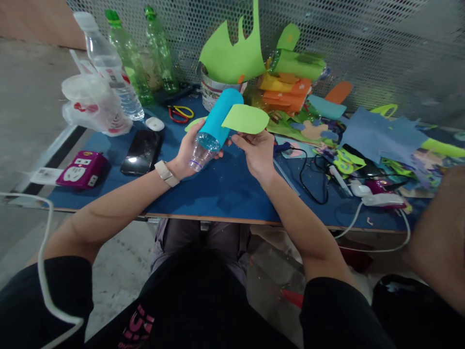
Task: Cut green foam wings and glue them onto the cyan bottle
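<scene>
Between my hands, above the table, is a clear plastic bottle with blue paper around its body. Its capless-looking neck points down towards me. My left hand wraps the bottle's left side near the shoulder, fingertips showing beyond it. A light green, leaf-shaped paper piece stands out from the right side like a wing, and part of another green piece shows at the left. My right hand is closed at the green piece's lower edge, thumb and fingers together there.
Left lie a black phone, a purple power socket, scissors and several bottles. Behind stands a tub with green paper. Paper scraps, a glue gun and cables crowd the right, where another person's arm reaches in.
</scene>
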